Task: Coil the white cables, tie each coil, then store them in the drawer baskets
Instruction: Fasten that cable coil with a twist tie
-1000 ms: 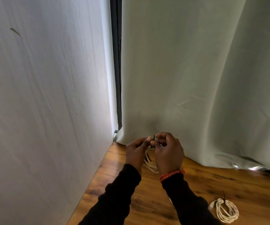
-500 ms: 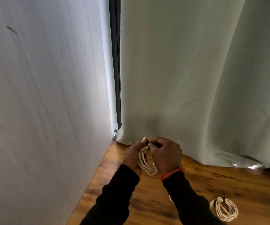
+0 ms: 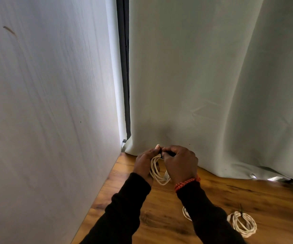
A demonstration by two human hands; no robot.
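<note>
White cable, wound into a loose coil, hangs between 2 hands in the lower middle of the frame, just above a wooden counter. The left hand holds the coil's left side, its fingers curled round the loops and the thumb raised at the top. The right hand meets it from the right, its fingers bent and pinching a short black tie at the top of the coil, where both thumbs come together. A white plug end shows at the coil's lower right, near the right wrist. That wrist wears an orange beaded bracelet, and both arms are in black sleeves.

At the lower right of the frame a second white coil lies flat on the counter — a dark tie sticks up from its top edge. A bit of another white cable peeks out from under the right forearm; most of it is hidden.

Behind the hands a pale green curtain fills the upper right and reaches down to the counter. A white wall takes the left side, with a dark frame strip between the 2.
</note>
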